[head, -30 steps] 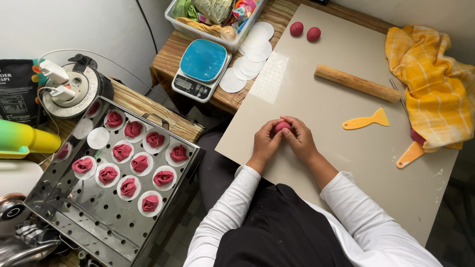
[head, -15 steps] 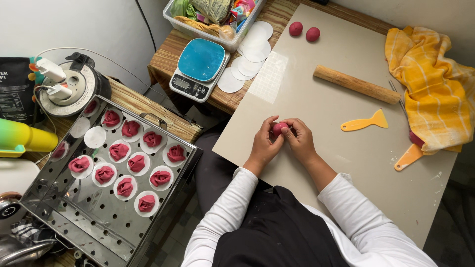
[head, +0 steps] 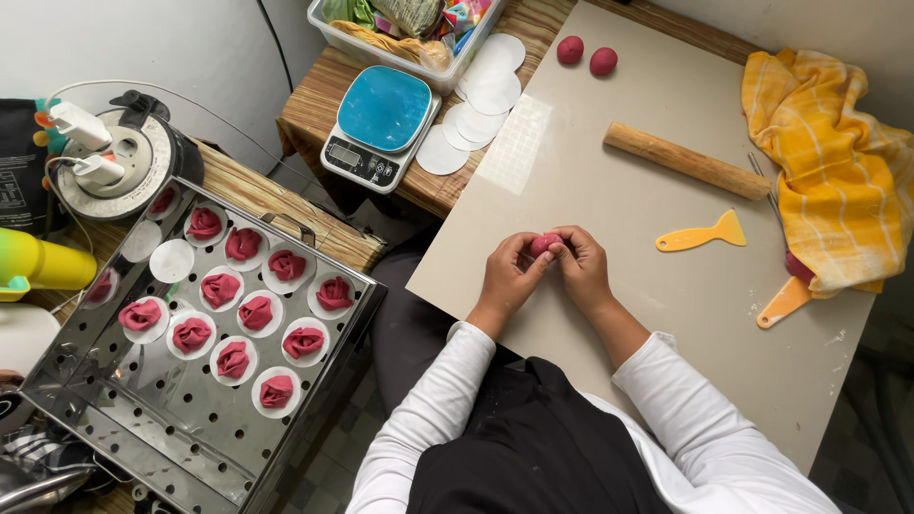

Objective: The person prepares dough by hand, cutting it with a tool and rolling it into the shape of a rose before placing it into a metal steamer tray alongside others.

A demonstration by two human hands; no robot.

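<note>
I see my left hand (head: pixel 505 276) and right hand (head: pixel 583 266) both pinching the small pink dough ball (head: pixel 545 244) over the beige surface (head: pixel 666 314); squeezing too hard could tear it.

— Where does the single view look from?
— From the person's head, facing almost straight down over white sleeves and dark apron to the left hand (head: pixel 506 276) and right hand (head: pixel 581 266), at arm's length above the desk (head: pixel 666 124).

— How wide does it reach?
— Wide: the perforated steel tray (head: pixel 133 419) fills the lower left, the yellow cloth (head: pixel 838 181) the right edge, the blue scale (head: pixel 381 114) the top. No second view shares the scene.
</note>
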